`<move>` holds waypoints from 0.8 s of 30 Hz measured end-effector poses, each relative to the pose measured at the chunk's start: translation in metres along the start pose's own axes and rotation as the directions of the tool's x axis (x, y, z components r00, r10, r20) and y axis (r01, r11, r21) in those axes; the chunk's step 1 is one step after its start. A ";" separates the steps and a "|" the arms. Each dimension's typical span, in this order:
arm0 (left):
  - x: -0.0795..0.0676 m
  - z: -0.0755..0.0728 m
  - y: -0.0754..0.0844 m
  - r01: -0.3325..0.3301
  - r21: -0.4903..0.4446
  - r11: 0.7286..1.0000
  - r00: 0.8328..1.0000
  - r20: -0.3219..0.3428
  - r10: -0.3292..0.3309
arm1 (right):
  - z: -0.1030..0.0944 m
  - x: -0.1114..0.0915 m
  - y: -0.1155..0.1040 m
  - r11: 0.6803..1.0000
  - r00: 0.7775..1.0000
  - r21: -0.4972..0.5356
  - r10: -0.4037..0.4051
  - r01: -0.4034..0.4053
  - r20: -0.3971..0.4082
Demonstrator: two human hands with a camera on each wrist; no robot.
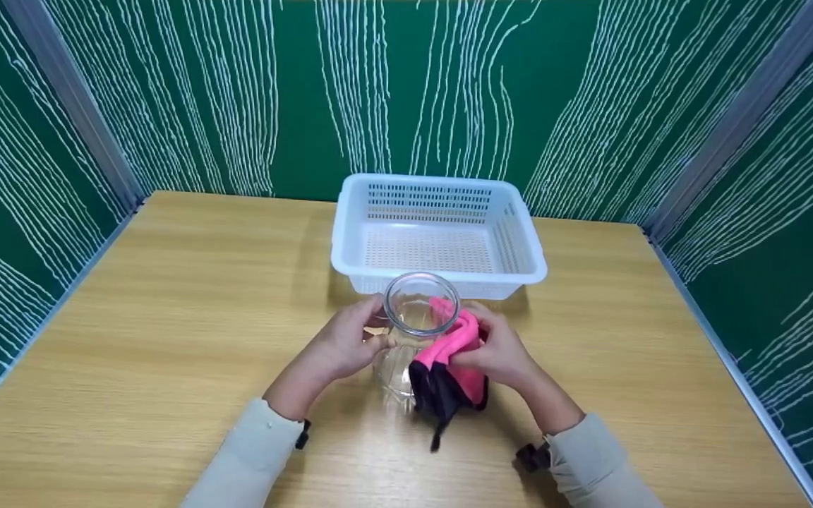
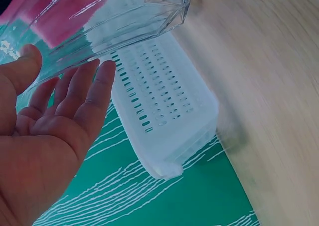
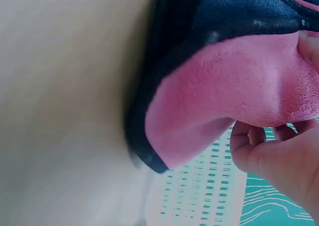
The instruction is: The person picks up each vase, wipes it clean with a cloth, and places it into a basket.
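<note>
A clear glass jar (image 1: pixel 396 368) with a wide round mouth stands over the table, tilted slightly. My left hand (image 1: pixel 344 343) holds its left side, thumb in front and fingers behind. In the left wrist view the fingertips lie along the faceted glass (image 2: pixel 144 29). On the right side, my right hand (image 1: pixel 502 353) grips a pink cloth (image 1: pixel 457 340) with dark backing and black edging. The cloth lies against the jar and its dark end hangs down, with a small loop at the bottom. The right wrist view shows the fuzzy pink face (image 3: pixel 219 86) folded between thumb and fingers.
A white slotted plastic basket (image 1: pixel 442 279) stands right behind the jar, near the table's back edge. Green panels (image 1: pixel 308 106) with white wavy lines close off the back and sides of the wooden table (image 1: pixel 166 339). Both wrists carry small black devices.
</note>
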State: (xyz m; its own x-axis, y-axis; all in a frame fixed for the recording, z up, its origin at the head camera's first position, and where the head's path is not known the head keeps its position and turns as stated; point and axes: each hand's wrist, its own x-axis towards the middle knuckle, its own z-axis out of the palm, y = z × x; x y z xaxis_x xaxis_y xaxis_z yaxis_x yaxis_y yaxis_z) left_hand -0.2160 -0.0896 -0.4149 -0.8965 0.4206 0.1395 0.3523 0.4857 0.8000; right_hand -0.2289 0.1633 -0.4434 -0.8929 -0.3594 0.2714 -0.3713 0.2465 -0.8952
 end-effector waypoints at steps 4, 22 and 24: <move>0.001 0.000 -0.001 0.004 -0.013 1.000 1.000 0.015 -0.004 | -0.001 0.006 -0.010 0.997 0.998 0.056 -0.051 0.049 0.034; 0.001 0.002 -0.003 0.035 -0.099 0.994 0.999 0.025 -0.032 | -0.009 0.014 -0.025 0.999 0.987 -0.035 0.013 -0.007 0.159; 0.001 0.003 -0.003 0.034 -0.098 0.995 0.999 0.018 -0.033 | -0.009 0.014 -0.026 0.993 0.981 -0.118 0.049 -0.027 0.190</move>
State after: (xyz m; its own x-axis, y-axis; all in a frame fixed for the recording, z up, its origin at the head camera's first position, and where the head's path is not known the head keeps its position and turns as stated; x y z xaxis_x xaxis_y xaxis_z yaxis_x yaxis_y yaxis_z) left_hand -0.2173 -0.0884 -0.4191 -0.9024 0.4185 0.1023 0.2931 0.4221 0.8578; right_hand -0.2339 0.1597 -0.4135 -0.8453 -0.5112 0.1553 -0.3750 0.3605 -0.8541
